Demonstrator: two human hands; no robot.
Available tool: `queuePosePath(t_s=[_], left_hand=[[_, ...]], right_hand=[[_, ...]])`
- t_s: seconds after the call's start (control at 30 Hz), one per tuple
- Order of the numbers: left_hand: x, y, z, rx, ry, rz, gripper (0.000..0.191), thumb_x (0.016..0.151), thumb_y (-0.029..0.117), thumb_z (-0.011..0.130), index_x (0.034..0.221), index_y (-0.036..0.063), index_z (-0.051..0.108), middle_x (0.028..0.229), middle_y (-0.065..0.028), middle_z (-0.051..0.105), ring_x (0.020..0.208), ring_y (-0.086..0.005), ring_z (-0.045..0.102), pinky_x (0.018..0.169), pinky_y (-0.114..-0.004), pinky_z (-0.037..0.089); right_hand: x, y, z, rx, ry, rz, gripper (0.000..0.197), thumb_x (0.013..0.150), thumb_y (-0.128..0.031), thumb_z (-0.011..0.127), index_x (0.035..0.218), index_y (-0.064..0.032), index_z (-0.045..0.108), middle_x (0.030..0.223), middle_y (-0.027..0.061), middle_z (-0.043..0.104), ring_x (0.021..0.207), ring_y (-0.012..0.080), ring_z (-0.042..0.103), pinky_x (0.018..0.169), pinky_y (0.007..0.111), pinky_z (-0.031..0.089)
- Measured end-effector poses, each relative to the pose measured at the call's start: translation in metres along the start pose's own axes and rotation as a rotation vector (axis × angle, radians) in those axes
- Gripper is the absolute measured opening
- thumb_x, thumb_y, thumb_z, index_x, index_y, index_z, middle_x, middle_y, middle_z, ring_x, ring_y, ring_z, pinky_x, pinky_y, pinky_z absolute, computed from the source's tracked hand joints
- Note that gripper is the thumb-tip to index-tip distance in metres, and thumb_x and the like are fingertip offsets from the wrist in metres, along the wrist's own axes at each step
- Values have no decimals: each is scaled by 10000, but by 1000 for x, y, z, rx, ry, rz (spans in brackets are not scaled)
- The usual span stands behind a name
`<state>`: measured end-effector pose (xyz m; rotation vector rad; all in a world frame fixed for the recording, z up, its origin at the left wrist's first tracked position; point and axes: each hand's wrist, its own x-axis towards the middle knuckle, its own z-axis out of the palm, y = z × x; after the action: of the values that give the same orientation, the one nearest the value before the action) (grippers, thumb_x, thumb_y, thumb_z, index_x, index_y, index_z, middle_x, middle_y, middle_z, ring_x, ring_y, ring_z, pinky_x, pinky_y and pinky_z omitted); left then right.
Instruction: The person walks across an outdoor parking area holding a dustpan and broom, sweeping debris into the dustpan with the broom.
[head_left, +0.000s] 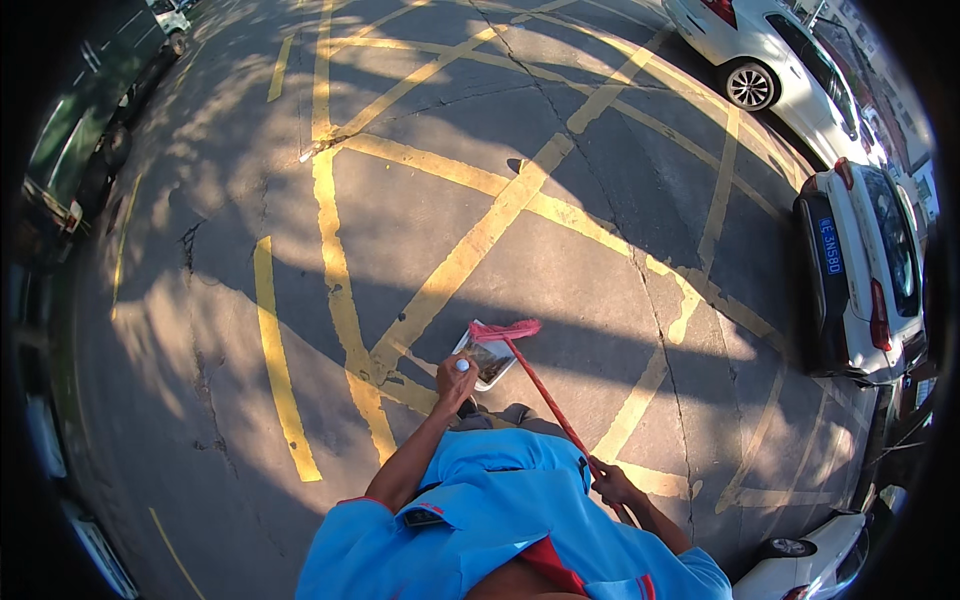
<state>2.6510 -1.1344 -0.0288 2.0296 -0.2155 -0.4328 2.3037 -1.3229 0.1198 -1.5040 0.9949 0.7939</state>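
My left hand grips the pale-tipped handle of a white dustpan, seen from above beside my feet. Brown debris lies in the pan. My right hand is closed round the red stick of a broom, at the right side of my body. The stick slants up and left to the pink bristle head, which lies across the far edge of the dustpan. The lower end of the dustpan handle is hidden by my left hand.
Cracked asphalt with yellow painted lines spreads around me. Parked at the right are a white car, another white car with its rear towards me and a third. A dark green truck stands at the upper left.
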Motion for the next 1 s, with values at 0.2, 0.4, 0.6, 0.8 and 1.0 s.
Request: queuePosePath(t_s=[0.2, 0.4, 0.6, 0.8, 1.0], left_hand=[[25, 13, -23, -40, 33, -51, 112, 723, 170, 604, 704, 61, 612, 713, -173, 614, 715, -387, 597, 611, -419, 460], [57, -1, -27, -119, 109, 174, 41, 690, 30, 586, 656, 54, 593, 614, -49, 600, 594, -145, 595, 536, -282, 455], [101, 3, -32, -30, 152, 117, 49, 704, 33, 576, 663, 54, 594, 630, -32, 609, 606, -134, 606, 550, -278, 471], [134, 25, -36, -99, 93, -1, 40, 696, 94, 600, 665, 70, 609, 635, -57, 623, 627, -171, 626, 574, -305, 483], [142, 0, -37, -82, 190, -127, 74, 710, 111, 596, 665, 57, 616, 623, -64, 629, 569, -156, 623, 550, -301, 495]], right_hand=[[14, -3, 10, 17, 96, -100, 679, 787, 1, 522, 1415, -122, 295, 582, 28, 509, 421, 115, 486, 391, 274, 420], [50, -45, -4, 126, 161, -124, 696, 776, 19, 503, 1420, -65, 253, 563, 27, 482, 396, 121, 455, 379, 277, 399], [100, -105, -63, 93, 227, -190, 709, 725, 10, 526, 1396, -49, 306, 550, 20, 470, 385, 122, 469, 360, 273, 398], [217, -141, -131, 37, 287, -348, 720, 713, -32, 551, 1392, -58, 314, 565, 38, 488, 413, 135, 515, 375, 280, 437], [232, -166, -135, -206, 191, -318, 718, 711, -78, 590, 1383, -89, 339, 629, 103, 550, 464, 170, 569, 442, 321, 497]])
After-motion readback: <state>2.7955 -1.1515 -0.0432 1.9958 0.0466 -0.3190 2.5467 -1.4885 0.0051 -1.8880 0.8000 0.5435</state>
